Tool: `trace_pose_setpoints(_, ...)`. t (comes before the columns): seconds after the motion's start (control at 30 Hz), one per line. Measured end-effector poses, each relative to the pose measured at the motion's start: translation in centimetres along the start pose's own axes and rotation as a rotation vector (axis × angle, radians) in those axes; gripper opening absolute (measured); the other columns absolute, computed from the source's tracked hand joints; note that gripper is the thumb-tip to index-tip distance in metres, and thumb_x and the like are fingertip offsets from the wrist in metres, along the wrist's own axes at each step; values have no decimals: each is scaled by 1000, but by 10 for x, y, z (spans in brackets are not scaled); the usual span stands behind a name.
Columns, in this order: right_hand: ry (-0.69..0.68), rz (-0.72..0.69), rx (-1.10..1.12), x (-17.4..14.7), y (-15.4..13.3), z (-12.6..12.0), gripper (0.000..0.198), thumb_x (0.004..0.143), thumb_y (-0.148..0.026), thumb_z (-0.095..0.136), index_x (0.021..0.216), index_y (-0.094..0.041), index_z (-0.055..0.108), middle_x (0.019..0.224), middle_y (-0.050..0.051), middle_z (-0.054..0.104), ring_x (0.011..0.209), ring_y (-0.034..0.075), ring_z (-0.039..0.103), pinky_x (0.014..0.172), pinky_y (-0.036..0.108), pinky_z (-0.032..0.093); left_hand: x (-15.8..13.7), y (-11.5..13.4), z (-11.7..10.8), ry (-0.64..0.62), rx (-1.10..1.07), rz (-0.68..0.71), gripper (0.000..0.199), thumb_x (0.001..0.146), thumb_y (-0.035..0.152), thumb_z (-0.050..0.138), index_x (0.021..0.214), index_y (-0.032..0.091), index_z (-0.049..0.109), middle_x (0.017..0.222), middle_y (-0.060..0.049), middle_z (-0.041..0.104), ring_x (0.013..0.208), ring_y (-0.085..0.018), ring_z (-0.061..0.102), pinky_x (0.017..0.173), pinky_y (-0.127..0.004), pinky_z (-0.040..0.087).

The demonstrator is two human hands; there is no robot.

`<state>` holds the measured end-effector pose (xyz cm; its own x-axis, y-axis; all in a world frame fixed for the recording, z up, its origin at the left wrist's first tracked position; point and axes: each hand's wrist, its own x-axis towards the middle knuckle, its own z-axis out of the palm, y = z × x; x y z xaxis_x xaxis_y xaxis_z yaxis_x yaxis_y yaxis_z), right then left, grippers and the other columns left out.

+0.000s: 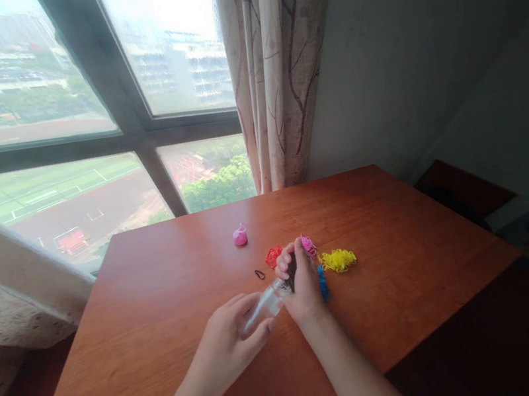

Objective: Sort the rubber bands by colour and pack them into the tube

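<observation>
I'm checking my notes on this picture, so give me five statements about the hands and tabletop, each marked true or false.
1. The left hand holds a clear bottle. True.
2. The right hand lies flat, holding nothing. False: it grips a dark object at the bottle's upper end.
3. A small black loop lies on the table. True.
4. In this view, the yellow pile is left of the red pile. False: it is to the right.
5. A pink domed item stands beyond the hands. True.
</observation>
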<state>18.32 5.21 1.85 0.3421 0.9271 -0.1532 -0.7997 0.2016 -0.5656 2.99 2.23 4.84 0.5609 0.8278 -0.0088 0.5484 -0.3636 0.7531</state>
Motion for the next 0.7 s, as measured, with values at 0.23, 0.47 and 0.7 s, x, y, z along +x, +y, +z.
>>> trace_pose_setpoints(0.23,-46,-20,-73,-5,4,3,29,78,-44,76,78,-19,61,63,-7,50,53,5,46,47,15,35,2,4,1,52,1,9,24,90,36,53,96,17,67,79,-2,63,71,-17,56,66,-25,41)
trace_pose_setpoints(0.47,-87,52,30,-8,2,2,29,84,-46,68,76,-19,64,62,-4,53,57,8,50,53,18,40,4,4,6,100,22,9,21,89,34,54,94,18,66,78,-2,64,70,-17,55,65,-24,41)
trace_pose_setpoints(0.7,-122,111,129,-8,-1,2,23,85,-40,61,74,-19,65,60,-4,51,57,10,48,56,20,41,2,0,6,95,33,17,22,90,35,54,94,18,66,76,-1,62,68,-16,55,65,-24,41)
